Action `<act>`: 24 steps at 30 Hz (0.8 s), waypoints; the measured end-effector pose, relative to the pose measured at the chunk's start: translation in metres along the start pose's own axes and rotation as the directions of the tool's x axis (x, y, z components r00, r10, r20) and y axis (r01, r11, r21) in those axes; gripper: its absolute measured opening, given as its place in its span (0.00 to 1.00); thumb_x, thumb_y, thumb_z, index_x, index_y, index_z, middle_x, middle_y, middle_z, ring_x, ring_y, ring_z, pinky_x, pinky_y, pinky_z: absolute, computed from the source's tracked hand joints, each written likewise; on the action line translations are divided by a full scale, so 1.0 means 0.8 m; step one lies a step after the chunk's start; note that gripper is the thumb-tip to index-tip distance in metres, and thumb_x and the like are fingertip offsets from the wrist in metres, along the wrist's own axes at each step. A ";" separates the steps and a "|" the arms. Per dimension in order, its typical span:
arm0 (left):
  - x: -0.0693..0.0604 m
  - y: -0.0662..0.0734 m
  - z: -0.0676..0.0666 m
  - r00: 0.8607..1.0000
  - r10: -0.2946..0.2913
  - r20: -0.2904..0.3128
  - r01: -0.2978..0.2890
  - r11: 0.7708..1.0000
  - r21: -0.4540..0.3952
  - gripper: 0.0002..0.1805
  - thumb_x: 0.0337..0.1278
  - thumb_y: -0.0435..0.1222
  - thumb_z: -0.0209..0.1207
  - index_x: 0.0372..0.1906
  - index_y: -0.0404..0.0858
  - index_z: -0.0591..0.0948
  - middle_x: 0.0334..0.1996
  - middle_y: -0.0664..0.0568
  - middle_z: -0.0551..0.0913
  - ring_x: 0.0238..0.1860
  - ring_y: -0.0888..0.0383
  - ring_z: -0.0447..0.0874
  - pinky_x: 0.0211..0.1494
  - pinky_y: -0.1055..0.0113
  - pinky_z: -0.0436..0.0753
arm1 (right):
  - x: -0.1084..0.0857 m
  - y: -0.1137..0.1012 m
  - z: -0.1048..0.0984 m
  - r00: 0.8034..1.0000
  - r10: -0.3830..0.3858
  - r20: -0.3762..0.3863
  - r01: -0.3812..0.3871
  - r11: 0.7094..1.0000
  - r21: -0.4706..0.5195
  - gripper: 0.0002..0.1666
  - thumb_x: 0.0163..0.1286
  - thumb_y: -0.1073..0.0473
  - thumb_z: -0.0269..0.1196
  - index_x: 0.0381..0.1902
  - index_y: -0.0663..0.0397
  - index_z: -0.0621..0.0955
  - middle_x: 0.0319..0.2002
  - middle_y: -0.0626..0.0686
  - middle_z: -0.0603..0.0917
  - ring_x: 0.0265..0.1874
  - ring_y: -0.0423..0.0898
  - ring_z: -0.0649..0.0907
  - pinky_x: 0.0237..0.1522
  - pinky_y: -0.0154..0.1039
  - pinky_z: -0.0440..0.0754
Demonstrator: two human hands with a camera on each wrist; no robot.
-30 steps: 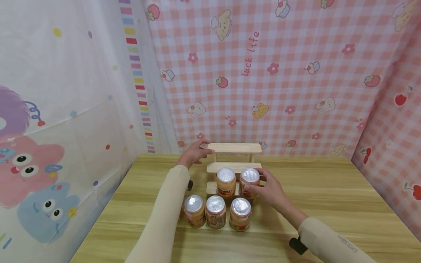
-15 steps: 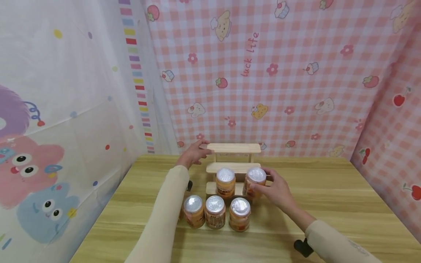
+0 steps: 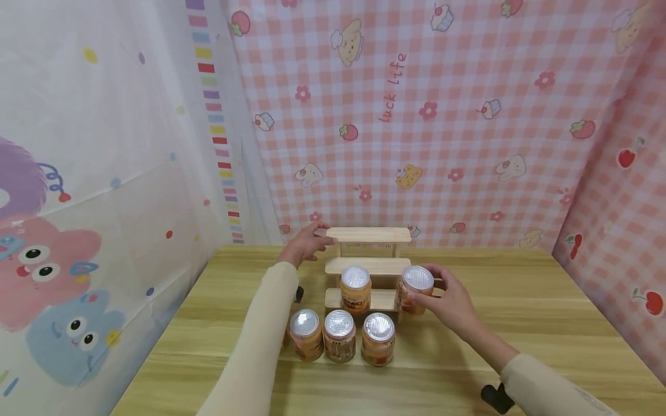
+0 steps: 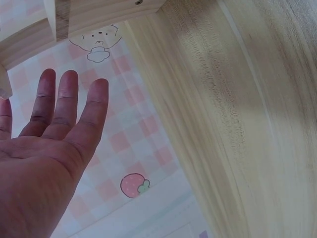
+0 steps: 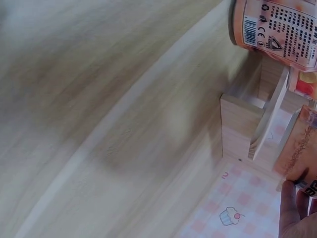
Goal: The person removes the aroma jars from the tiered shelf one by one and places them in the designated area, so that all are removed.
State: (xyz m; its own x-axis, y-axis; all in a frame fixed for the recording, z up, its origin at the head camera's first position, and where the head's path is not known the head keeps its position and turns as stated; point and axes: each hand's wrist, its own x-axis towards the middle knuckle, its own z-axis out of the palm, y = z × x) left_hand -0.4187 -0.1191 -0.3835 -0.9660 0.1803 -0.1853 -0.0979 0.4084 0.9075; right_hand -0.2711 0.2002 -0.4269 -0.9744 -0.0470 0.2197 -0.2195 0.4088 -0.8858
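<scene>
My right hand (image 3: 452, 300) grips a can (image 3: 414, 289) with a silver lid and orange label, thumb in front and fingers behind. It stands upright at the right end of the wooden tiered rack (image 3: 368, 234); whether it touches the shelf I cannot tell. My left hand (image 3: 307, 242) holds the left end of the rack's top board between thumb and finger. In the left wrist view its other fingers (image 4: 67, 99) stretch out and touch nothing. Another can (image 3: 356, 289) stands at the low shelf, left of the held one.
Three more cans, a left one (image 3: 306, 335), a middle one (image 3: 340, 336) and a right one (image 3: 378, 340), stand in a row before the rack. Part of another shows beside the left sleeve (image 3: 255, 346). Behind the wooden table (image 3: 499, 323) hangs a checked curtain (image 3: 447, 138).
My right hand has slid the gripped can to the right, away from the can beside it, toward the rack's right end. The left hand stays at the top board.
</scene>
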 end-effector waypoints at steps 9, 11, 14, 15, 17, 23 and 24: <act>0.000 0.001 -0.001 1.000 0.013 0.017 -0.013 1.000 0.024 0.28 0.64 0.43 0.64 0.66 0.47 0.69 0.61 0.41 0.74 0.61 0.42 0.74 0.58 0.44 0.77 | -0.019 0.002 -0.015 1.000 0.003 0.019 -0.003 1.000 -0.001 0.40 0.57 0.57 0.76 0.63 0.62 0.71 0.55 0.62 0.77 0.54 0.60 0.78 0.39 0.38 0.83; 0.000 0.001 -0.002 1.000 0.013 0.017 -0.013 1.000 0.028 0.28 0.64 0.44 0.64 0.66 0.47 0.69 0.61 0.41 0.74 0.61 0.42 0.74 0.57 0.44 0.77 | -0.025 0.003 -0.016 0.999 0.005 0.032 -0.006 1.000 0.006 0.40 0.57 0.57 0.76 0.63 0.63 0.71 0.56 0.62 0.77 0.54 0.59 0.77 0.41 0.38 0.83; 0.000 -0.001 -0.001 1.000 0.013 0.020 -0.014 1.000 0.011 0.28 0.64 0.43 0.64 0.67 0.47 0.69 0.62 0.40 0.74 0.62 0.41 0.73 0.60 0.43 0.74 | -0.032 0.006 -0.017 0.999 0.001 0.049 -0.002 1.000 0.012 0.40 0.57 0.58 0.76 0.62 0.64 0.71 0.56 0.61 0.77 0.55 0.57 0.77 0.44 0.38 0.83; 0.001 -0.001 -0.001 1.000 0.013 0.018 -0.014 1.000 0.009 0.29 0.64 0.43 0.64 0.67 0.48 0.69 0.62 0.40 0.74 0.62 0.41 0.73 0.61 0.42 0.74 | -0.035 0.007 -0.016 0.999 0.005 0.054 -0.005 1.000 0.008 0.40 0.57 0.58 0.77 0.62 0.64 0.70 0.56 0.61 0.77 0.54 0.57 0.78 0.44 0.38 0.83; 0.002 -0.003 0.000 1.000 0.013 0.015 -0.013 1.000 0.004 0.29 0.64 0.42 0.64 0.67 0.47 0.69 0.62 0.40 0.74 0.63 0.40 0.72 0.62 0.41 0.73 | -0.039 0.011 -0.014 0.997 0.008 0.072 -0.008 1.000 0.008 0.41 0.57 0.58 0.76 0.63 0.65 0.70 0.56 0.62 0.77 0.54 0.57 0.78 0.44 0.38 0.83; 0.003 -0.004 0.001 1.000 0.000 0.006 0.000 1.000 0.003 0.28 0.64 0.42 0.64 0.67 0.48 0.69 0.62 0.40 0.74 0.62 0.41 0.73 0.62 0.41 0.72 | -0.050 0.025 -0.006 0.996 0.015 0.083 -0.017 1.000 0.018 0.42 0.55 0.60 0.77 0.62 0.66 0.69 0.55 0.62 0.77 0.53 0.56 0.79 0.43 0.35 0.83; 0.003 -0.004 0.001 1.000 -0.001 0.005 0.001 1.000 0.006 0.28 0.64 0.42 0.64 0.67 0.48 0.69 0.62 0.40 0.74 0.62 0.41 0.73 0.62 0.41 0.73 | -0.051 0.027 -0.005 0.997 0.017 0.080 -0.019 1.000 0.022 0.42 0.55 0.61 0.77 0.62 0.66 0.70 0.55 0.61 0.77 0.53 0.56 0.78 0.44 0.35 0.82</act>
State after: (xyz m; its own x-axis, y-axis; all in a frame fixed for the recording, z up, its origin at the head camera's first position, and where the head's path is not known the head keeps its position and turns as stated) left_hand -0.4208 -0.1192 -0.3868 -0.9648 0.1843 -0.1876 -0.0970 0.4137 0.9052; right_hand -0.2357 0.2145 -0.4533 -0.9788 -0.1129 0.1708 -0.2018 0.3894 -0.8987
